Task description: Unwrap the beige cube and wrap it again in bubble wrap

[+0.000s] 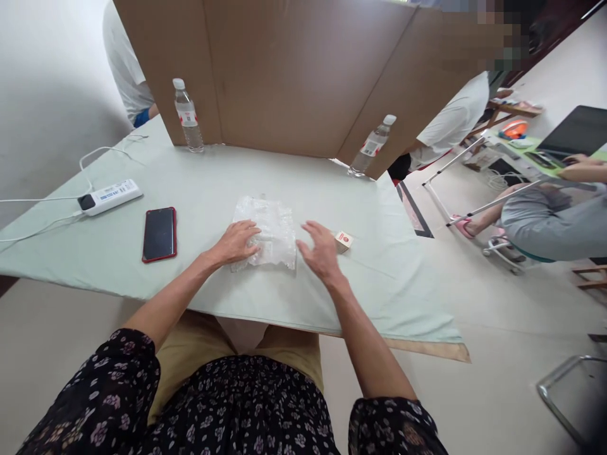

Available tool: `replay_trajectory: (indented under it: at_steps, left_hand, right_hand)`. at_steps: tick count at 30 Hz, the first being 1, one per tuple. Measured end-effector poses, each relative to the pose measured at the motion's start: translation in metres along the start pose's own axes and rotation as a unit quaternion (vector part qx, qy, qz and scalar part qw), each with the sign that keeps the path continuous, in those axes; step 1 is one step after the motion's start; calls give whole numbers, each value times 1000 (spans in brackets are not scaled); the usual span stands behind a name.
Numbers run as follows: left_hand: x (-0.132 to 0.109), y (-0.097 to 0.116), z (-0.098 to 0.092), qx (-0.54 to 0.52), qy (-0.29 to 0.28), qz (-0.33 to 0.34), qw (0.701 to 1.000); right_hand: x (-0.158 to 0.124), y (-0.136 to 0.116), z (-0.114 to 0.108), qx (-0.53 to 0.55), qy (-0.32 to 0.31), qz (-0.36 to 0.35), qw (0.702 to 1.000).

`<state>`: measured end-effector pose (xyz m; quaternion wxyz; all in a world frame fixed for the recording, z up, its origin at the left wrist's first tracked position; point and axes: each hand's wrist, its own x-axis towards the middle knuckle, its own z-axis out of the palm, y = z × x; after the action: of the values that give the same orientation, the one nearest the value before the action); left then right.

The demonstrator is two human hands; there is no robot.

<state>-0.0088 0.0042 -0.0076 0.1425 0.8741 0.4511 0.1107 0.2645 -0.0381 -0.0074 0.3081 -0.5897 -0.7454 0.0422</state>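
Observation:
A sheet of clear bubble wrap [275,230] lies flat on the pale green tablecloth in front of me. My left hand [238,241] rests on its left part, fingers spread and pointing right. Just off the wrap's right edge is my right hand [320,248], fingers apart and holding nothing. A small box [344,241] with a red mark on its light top stands right beside that hand, on its far side. Whether the right hand touches the box I cannot tell.
A red-cased phone [160,234] and a white power strip [112,196] lie to the left. Two water bottles, a left one [188,120] and a right one [372,148], stand before a cardboard screen [294,76]. Other people sit behind it and at right, one by a laptop [578,136].

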Motion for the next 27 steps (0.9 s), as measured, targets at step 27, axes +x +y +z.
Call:
replay_trajectory:
  at_steps: [27]
  left_hand:
    - [-56, -13, 5, -56, 6, 55, 997]
  right_hand:
    - [-28, -20, 13, -46, -126, 121, 984]
